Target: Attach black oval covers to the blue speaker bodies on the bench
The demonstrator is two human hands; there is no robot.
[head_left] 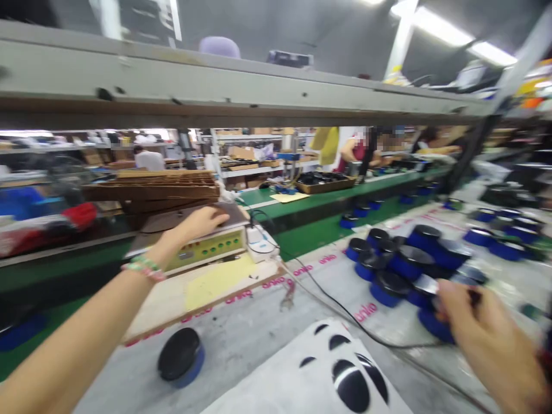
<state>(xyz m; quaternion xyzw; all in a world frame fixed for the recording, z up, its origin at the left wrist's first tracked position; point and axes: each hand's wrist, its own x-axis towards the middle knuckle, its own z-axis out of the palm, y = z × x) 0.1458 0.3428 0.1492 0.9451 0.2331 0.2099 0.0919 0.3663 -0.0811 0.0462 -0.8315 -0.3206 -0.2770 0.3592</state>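
Note:
My left hand (207,221) lies with fingers stretched over the top of a box-shaped device (219,244) with a yellow-green front panel and a row of round green sockets. At the right, my right hand (491,339) is blurred, its fingers curled together beside a blue round part (435,325) with a dark top. What those fingers hold, if anything, is hidden. A cluster of similar blue parts with shiny black tops (409,261) stands just beyond. Apart from them, one black-topped blue part (181,356) sits near the front left. A white sheet (267,379) carries black round stickers (351,385).
A dark cable (336,296) crosses the plastic-covered table. Yellow paper (219,282) lies before the device, a white power strip (261,241) beside it. Behind runs a green conveyor belt (297,230). A shelf beam (259,86) spans overhead. Co-workers sit farther back.

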